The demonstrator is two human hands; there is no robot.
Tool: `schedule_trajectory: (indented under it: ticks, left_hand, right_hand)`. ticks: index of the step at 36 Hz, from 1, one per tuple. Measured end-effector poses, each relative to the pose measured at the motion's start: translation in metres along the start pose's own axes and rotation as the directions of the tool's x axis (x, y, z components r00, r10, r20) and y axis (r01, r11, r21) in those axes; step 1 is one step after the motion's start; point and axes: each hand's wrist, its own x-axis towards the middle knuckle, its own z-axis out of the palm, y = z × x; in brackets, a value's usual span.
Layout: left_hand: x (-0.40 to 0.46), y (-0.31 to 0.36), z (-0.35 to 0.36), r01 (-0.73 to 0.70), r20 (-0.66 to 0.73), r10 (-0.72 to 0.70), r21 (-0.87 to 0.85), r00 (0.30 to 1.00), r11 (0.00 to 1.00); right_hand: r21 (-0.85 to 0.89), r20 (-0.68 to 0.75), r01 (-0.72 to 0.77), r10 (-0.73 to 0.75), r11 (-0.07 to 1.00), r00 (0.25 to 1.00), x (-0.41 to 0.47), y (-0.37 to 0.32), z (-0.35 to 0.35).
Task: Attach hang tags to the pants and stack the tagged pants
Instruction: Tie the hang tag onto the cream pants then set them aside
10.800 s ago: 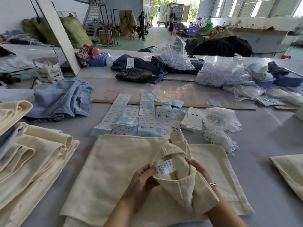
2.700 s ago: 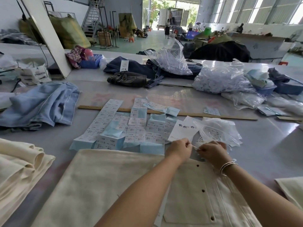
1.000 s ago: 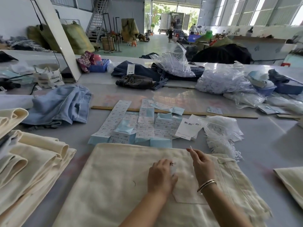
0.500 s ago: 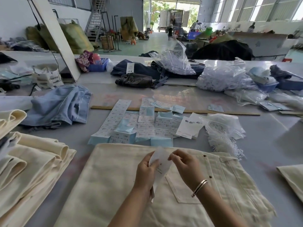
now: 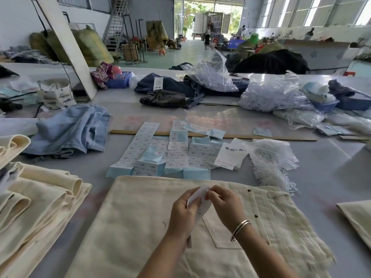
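above the cream pants (image 5: 140, 217), both hands (image 5: 202, 207) pinch a hang tag (image 5: 200, 199), long axis upright.

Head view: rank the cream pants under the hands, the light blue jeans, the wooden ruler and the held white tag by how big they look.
1. Cream pants, nearest the camera, so they loom large.
2. Light blue jeans.
3. Wooden ruler: long but thin, so unsure against the jeans.
4. White tag, pinched by the left hand and right hand.

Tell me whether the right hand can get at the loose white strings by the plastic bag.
Probably yes: the strings lie uncovered on the table, just beyond the cream pants, on the right hand side. But that hand now pinches the hang tag together with the left hand.
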Motion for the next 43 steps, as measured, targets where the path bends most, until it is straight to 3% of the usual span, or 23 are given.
schedule_trajectory:
  ticks: [7,12,18,23,28,33,35,38,40,43]
  left_hand:
    - [-0.003,0.011,-0.004,0.113,0.189,-0.093,-0.097,0.978,0.989]
    - [0.007,0.022,-0.002,0.054,0.098,-0.051,-0.021,0.994,0.998]
    - [0.016,0.024,-0.004,0.125,0.189,-0.131,0.042,0.973,0.991]
    - [0.021,0.027,-0.005,0.176,0.092,-0.179,0.044,0.979,0.983]
    - [0.021,0.026,-0.001,0.109,0.06,-0.112,0.056,0.992,0.992]
    - [0.02,0.027,0.001,-0.039,0.02,0.036,0.179,0.999,0.983]
    - [0.021,0.028,0.001,-0.106,-0.003,0.11,0.248,0.994,0.963]
    - [0.025,0.031,-0.003,-0.12,-0.066,0.137,0.219,0.988,0.968]
    - [0.027,0.031,-0.006,-0.103,-0.085,0.12,0.188,0.989,0.977]
    - [0.03,0.031,-0.007,-0.114,-0.067,0.127,0.179,0.99,0.977]
  right_hand:
    - [-0.136,0.115,-0.009,0.024,0.991,0.993,0.003,-0.003,-0.012]
    - [-0.219,0.122,0.021,0.006,0.976,0.993,0.0,-0.008,-0.017]
    - [-0.303,0.121,0.076,-0.041,0.95,0.992,-0.003,-0.009,-0.021]
    - [-0.324,0.132,0.104,-0.064,0.94,0.989,-0.002,-0.009,-0.022]
    - [-0.318,0.149,0.128,-0.083,0.94,0.985,0.0,-0.008,-0.021]
    - [-0.197,0.165,0.126,-0.094,0.972,0.982,0.002,-0.005,-0.022]
    - [-0.102,0.177,0.057,-0.039,0.993,0.983,0.002,-0.001,-0.023]
    - [0.153,0.181,-0.122,0.094,0.981,0.979,0.0,0.009,-0.025]
    - [0.282,0.132,-0.208,0.177,0.937,0.975,-0.002,0.016,-0.029]
    - [0.379,0.001,-0.199,0.214,0.904,0.977,-0.002,0.021,-0.034]
